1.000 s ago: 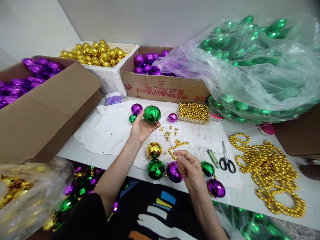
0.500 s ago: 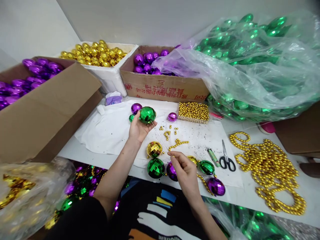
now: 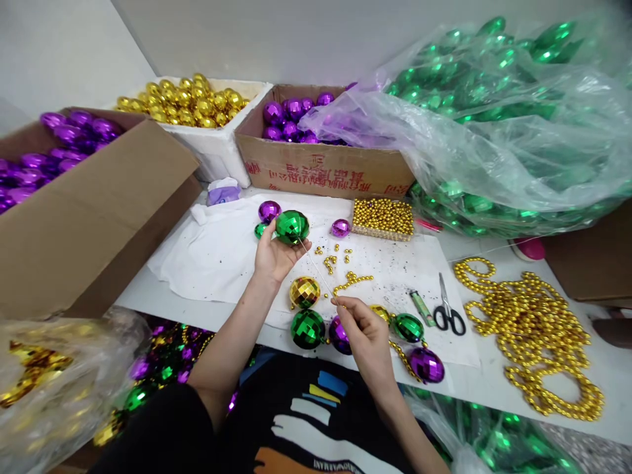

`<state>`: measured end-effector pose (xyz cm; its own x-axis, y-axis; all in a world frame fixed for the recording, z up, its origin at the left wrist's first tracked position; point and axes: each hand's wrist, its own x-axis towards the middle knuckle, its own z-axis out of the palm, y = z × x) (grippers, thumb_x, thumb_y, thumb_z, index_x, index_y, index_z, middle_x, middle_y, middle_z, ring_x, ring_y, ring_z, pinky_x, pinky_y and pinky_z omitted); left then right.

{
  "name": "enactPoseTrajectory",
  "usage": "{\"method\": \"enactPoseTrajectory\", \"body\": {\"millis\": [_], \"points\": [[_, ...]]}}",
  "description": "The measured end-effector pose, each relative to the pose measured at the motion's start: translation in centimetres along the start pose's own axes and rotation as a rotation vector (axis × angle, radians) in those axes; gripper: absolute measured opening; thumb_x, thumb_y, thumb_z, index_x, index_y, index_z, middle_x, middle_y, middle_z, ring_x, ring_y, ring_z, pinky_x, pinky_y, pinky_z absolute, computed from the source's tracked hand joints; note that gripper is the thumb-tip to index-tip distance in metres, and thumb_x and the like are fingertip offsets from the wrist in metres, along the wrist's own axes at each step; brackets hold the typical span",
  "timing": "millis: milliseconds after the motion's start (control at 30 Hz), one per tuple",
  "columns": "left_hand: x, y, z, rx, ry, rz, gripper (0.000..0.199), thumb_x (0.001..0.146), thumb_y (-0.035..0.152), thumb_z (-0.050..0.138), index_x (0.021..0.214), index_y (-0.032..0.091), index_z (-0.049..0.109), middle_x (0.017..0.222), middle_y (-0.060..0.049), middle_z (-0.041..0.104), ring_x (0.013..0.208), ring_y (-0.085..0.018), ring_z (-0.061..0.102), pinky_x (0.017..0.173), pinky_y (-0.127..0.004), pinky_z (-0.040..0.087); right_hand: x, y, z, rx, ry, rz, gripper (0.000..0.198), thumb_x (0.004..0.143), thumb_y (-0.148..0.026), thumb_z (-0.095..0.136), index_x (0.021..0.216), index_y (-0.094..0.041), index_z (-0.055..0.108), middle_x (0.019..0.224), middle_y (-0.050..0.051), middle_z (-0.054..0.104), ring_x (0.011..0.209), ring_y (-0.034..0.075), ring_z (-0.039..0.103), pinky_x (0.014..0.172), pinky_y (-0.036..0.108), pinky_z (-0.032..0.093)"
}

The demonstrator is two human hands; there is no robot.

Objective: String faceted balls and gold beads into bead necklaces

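Note:
In my left hand (image 3: 274, 258) is a large green faceted ball (image 3: 292, 227), held up over the white cloth. A thin pale string or needle (image 3: 316, 266) runs from the ball down to my right hand (image 3: 363, 332), whose thumb and forefinger pinch its lower end. Below lie a gold ball (image 3: 305, 292), a green ball (image 3: 307, 329) and a purple ball (image 3: 340, 334), the last partly hidden by my right hand. Another green ball (image 3: 407, 327) and purple ball (image 3: 427, 365) lie to the right, joined with small gold beads. Loose gold beads (image 3: 330, 263) are scattered between my hands.
A box of small gold beads (image 3: 382, 217) stands at the back of the cloth (image 3: 197, 263). Scissors (image 3: 448, 316), a green lighter (image 3: 421, 308) and gold bead strands (image 3: 538, 336) lie right. Behind are cartons of purple balls (image 3: 326, 168) and a plastic bag of green balls (image 3: 494, 145).
Hardly anything differs. The green ball has turned slightly in my left hand, and the view has shifted a little; both hands keep their hold.

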<state>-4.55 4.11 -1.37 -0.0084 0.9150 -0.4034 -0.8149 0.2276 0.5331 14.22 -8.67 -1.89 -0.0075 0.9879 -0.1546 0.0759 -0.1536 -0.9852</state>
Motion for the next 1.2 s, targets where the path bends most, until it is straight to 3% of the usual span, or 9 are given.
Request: {"method": "enactPoseTrajectory", "body": {"millis": [133,267,433,533,700,867,1200], "points": [[-0.5,-0.8,0.3,0.011,-0.011,-0.025,0.042,0.093,0.047,0.047,0.105,0.011,0.066,0.091,-0.016,0.071,0.078,-0.022,0.067,0.067,-0.032,0.060,-0.1,-0.1,0.3,-0.047,0.003,-0.050,0.028,0.090,-0.038,0.056,0.094,-0.015,0.071,0.064,-0.001,0.057,0.054,0.010,0.044,0.051,0.023,0.034],[-1.5,-1.9,1.0,0.032,-0.009,-0.037,0.035,0.089,0.043,0.053,0.102,0.012,0.066,0.091,-0.014,0.072,0.072,-0.020,0.065,0.064,-0.032,0.058,0.4,-0.1,0.6,-0.215,0.062,-0.193,0.028,0.093,-0.033,0.051,0.095,-0.015,0.072,0.060,-0.002,0.056,0.050,0.009,0.043,0.051,0.023,0.034],[-2.1,-2.8,1.2,0.031,-0.026,0.002,0.031,0.087,0.041,0.056,0.100,0.014,0.065,0.090,-0.011,0.072,0.074,-0.020,0.065,0.065,-0.033,0.057,1.1,0.1,0.4,-0.438,0.211,-0.386,0.026,0.094,-0.027,0.050,0.097,-0.016,0.073,0.069,0.002,0.068,0.055,0.013,0.058,0.059,0.025,0.043],[-2.0,-3.0,1.1,0.033,-0.015,0.090,0.028,0.088,0.040,0.057,0.101,0.017,0.065,0.092,-0.008,0.072,0.077,-0.019,0.065,0.069,-0.032,0.056,0.8,0.1,0.4,-0.504,0.185,-0.447,0.026,0.094,-0.024,0.049,0.098,-0.016,0.074,0.074,0.005,0.072,0.059,0.014,0.062,0.060,0.026,0.044],[-2.3,-3.2,0.9,0.087,-0.012,0.088,0.030,0.087,0.044,0.057,0.099,0.017,0.065,0.087,-0.008,0.072,0.072,-0.019,0.065,0.067,-0.032,0.054,0.7,-0.6,0.3,-0.309,0.034,-0.278,0.026,0.094,-0.029,0.049,0.096,-0.017,0.073,0.062,-0.001,0.061,0.051,0.011,0.049,0.053,0.023,0.037],[-3.1,-3.5,1.0,0.106,-0.077,0.088,0.027,0.085,0.040,0.059,0.098,0.017,0.066,0.095,-0.009,0.073,0.079,-0.021,0.066,0.068,-0.033,0.055,0.9,-0.2,0.4,-0.117,0.065,-0.159,0.028,0.093,-0.036,0.053,0.093,-0.016,0.071,0.060,-0.003,0.053,0.051,0.010,0.042,0.051,0.023,0.034],[-4.0,-4.0,0.2,0.055,-0.195,0.146,0.024,0.081,0.031,0.069,0.100,0.017,0.070,0.103,-0.007,0.073,0.093,-0.022,0.068,0.080,-0.035,0.056,0.6,2.0,-0.5,-0.142,0.083,-0.220,0.026,0.093,-0.038,0.057,0.097,-0.017,0.074,0.087,0.006,0.074,0.072,0.017,0.065,0.067,0.027,0.051]]}}
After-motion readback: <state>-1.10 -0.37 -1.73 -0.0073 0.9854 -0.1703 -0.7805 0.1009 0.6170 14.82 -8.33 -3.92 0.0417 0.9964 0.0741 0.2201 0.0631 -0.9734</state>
